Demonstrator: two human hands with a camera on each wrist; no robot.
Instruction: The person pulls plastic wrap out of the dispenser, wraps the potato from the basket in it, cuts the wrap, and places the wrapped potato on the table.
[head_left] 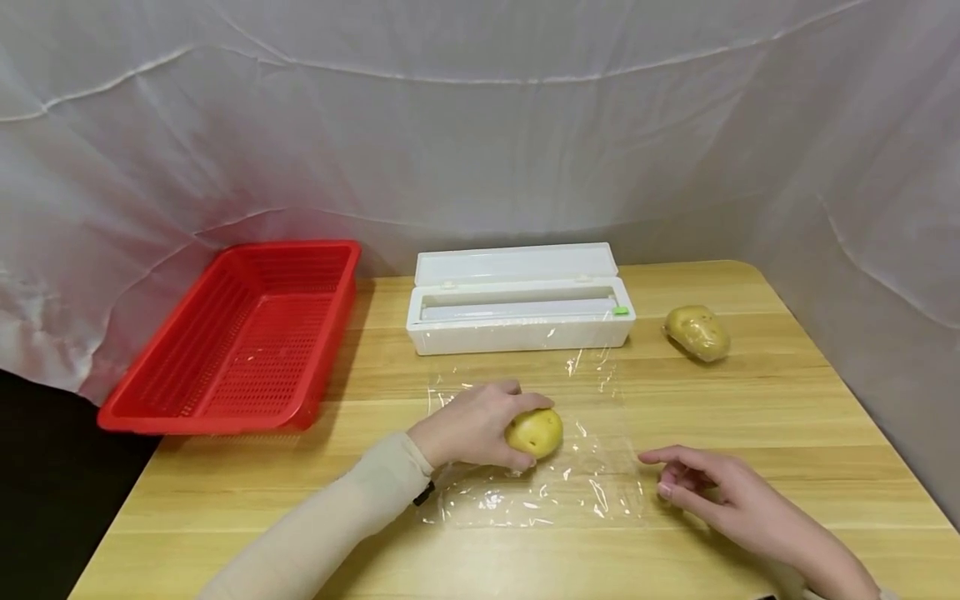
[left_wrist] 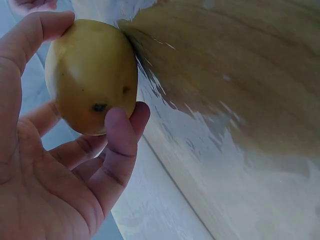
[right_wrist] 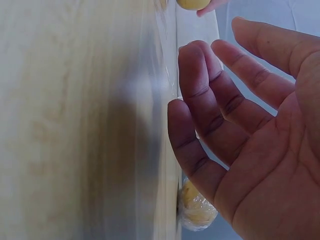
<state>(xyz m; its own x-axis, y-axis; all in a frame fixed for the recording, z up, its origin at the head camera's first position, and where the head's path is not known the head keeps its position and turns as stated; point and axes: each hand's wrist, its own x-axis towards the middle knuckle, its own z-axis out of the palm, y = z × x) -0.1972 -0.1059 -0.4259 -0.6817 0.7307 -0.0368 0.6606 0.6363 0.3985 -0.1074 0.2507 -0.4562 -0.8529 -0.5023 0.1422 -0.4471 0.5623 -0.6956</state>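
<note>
My left hand (head_left: pixel 480 425) grips a bare yellow potato (head_left: pixel 538 433) over a sheet of clear plastic wrap (head_left: pixel 592 475) spread on the table. In the left wrist view, thumb and fingers curve around the potato (left_wrist: pixel 92 75), which has a few dark spots. To the right of the wrap, my right hand (head_left: pixel 712 496) hovers low over the wood with nothing in it, fingers loosely bent. The right wrist view shows its relaxed fingers (right_wrist: pixel 195 75) and empty palm. The wrap runs back to a white wrap dispenser box (head_left: pixel 521 337) whose lid stands open.
A red plastic basket (head_left: pixel 300 412) sits at the left side of the table. At the back right lies a potato wrapped in clear film (head_left: pixel 697 332). A green slider (head_left: pixel 621 311) is on the dispenser's right end. A grey-white curtain (head_left: pixel 480 158) hangs behind the wooden table (head_left: pixel 787 433).
</note>
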